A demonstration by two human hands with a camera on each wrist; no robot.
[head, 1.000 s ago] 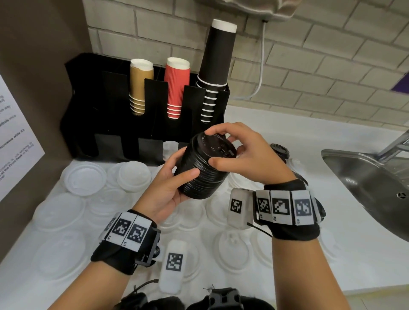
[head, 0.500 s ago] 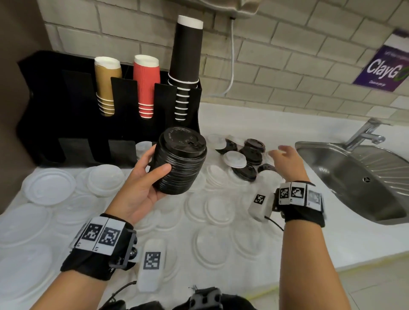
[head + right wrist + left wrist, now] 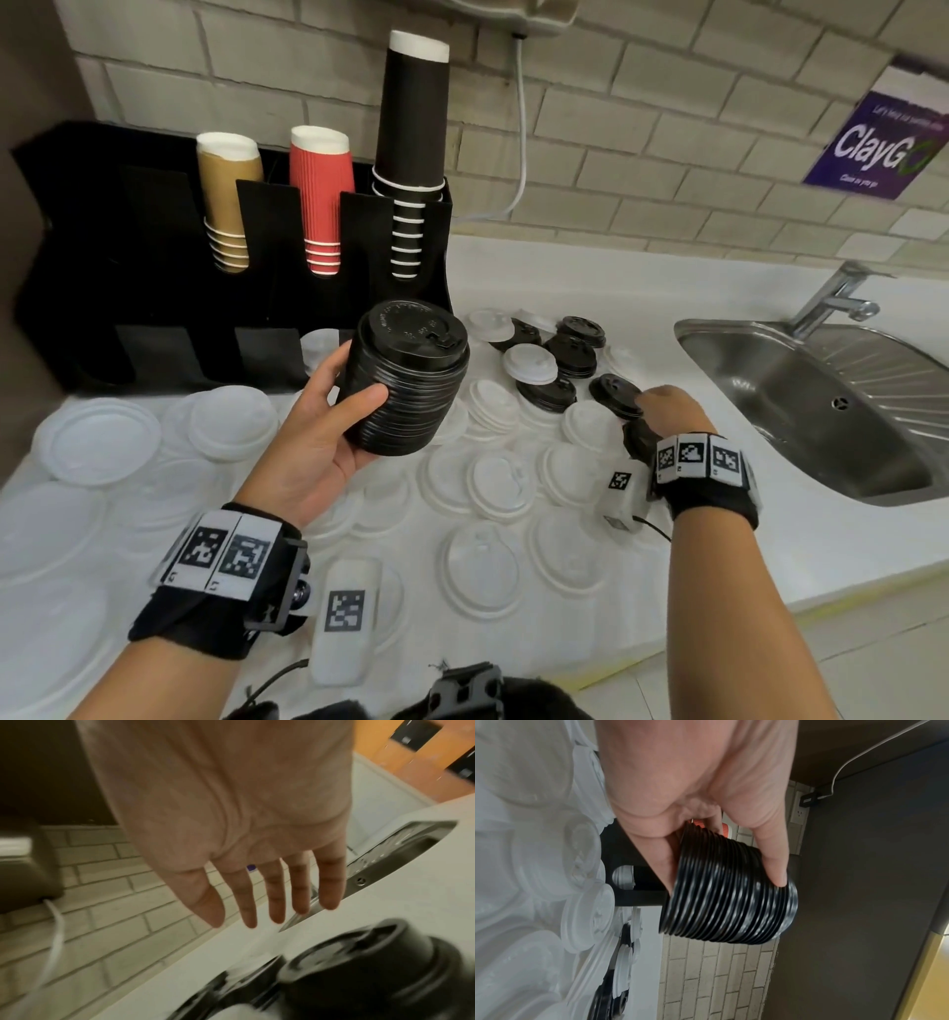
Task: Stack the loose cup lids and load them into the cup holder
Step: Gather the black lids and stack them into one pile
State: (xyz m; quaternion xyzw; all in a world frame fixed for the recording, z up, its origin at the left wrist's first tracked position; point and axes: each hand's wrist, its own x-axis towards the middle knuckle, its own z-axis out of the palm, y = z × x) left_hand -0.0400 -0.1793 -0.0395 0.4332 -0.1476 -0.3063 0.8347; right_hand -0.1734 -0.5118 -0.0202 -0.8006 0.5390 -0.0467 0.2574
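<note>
Black lid stack [image 3: 405, 380], white loose lids [image 3: 500, 485]

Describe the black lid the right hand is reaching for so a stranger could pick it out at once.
Start at the steel sink on the right of the white counter; just left of it lies a cluster of loose lids. The target is the single black lid at the cluster's near right edge, under the right hand. Its neighbours behind it are black lids further from the hand, and the lid to its left is white.

Tall black lid stack [image 3: 408, 380] tilted, loose lids [image 3: 572, 354] scattered
</note>
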